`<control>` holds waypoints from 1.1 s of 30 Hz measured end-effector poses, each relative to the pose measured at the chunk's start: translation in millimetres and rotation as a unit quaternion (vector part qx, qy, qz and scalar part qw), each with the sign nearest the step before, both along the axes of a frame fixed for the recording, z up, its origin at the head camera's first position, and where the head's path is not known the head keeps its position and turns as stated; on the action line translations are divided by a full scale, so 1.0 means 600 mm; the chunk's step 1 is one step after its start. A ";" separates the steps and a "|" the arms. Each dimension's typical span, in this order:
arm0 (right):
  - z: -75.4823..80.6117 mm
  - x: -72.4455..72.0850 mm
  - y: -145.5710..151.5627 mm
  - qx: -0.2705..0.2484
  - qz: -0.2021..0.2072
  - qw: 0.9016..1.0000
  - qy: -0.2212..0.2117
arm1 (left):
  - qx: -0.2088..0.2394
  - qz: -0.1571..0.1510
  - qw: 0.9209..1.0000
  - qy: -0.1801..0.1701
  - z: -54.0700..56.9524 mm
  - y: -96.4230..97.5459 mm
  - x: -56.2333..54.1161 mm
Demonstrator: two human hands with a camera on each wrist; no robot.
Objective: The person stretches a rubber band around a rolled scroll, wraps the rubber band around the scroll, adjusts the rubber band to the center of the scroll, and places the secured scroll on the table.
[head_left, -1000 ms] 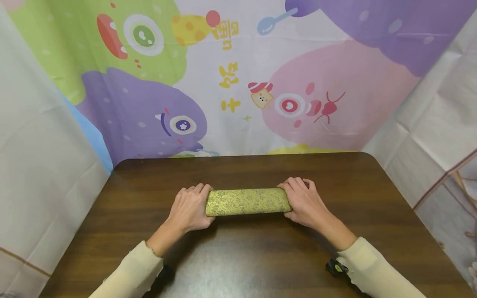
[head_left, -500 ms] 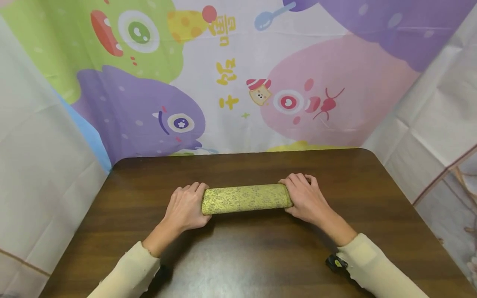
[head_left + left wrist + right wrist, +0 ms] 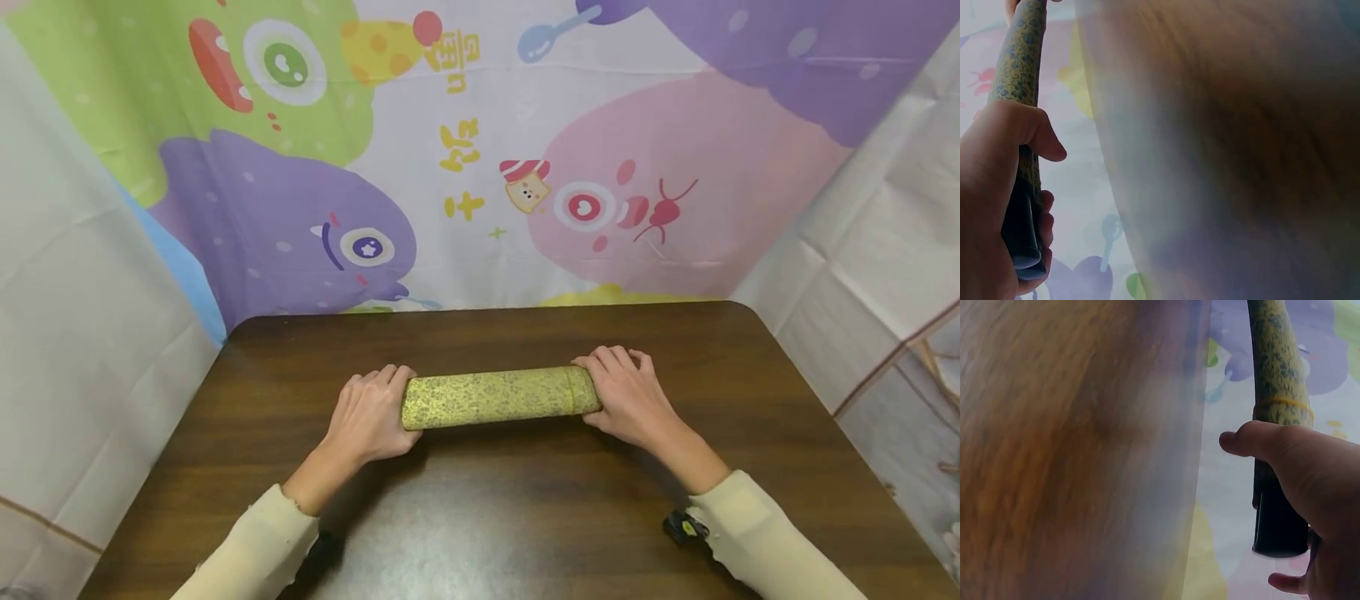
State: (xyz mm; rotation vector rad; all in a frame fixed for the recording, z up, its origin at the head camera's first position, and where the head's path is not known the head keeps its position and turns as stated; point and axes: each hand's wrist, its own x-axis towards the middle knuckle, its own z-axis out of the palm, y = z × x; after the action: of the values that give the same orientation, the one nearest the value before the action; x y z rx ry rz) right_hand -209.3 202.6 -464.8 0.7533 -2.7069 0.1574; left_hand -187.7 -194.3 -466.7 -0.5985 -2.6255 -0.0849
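Observation:
A long, narrow gold object with a dark floral pattern is held level over the brown table, its right end slightly higher in the head view; its exact kind is unclear. A thin yellow band crosses it near the right end. My left hand grips the left end, thumb on the near side and fingers on the far side. My right hand grips the right end the same way. Both wrist views show black ends: the left black end looks layered, while the right black end protrudes past my thumb.
The dark wood table has rounded far corners. Behind it hangs a cartoon-printed cloth, with pale cloth at both sides. A black strap device sits at my right cuff.
My hands have moved a little farther apart, the right hand up and to the right. More of the gold object shows between them, and the yellow band near its right end has come into view.

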 end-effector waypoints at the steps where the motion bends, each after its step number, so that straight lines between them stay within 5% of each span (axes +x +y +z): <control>1: 0.001 0.000 0.001 -0.002 0.002 1.000 0.001 | 0.001 -0.002 1.000 0.000 0.000 0.000 0.000; 19: 0.002 0.001 -0.011 -0.001 0.017 0.999 0.042 | -0.002 -0.013 1.000 0.007 0.004 0.025 -0.005; 33: 0.003 0.008 -0.009 0.028 0.009 1.000 0.006 | -0.008 -0.019 1.000 0.008 0.004 0.021 -0.002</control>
State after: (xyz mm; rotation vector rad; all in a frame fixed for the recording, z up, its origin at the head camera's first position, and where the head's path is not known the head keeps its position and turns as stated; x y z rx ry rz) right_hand -204.8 197.0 -463.2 0.7934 -2.7038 0.0814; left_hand -188.7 -181.9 -464.4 -0.6531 -2.6022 -0.0696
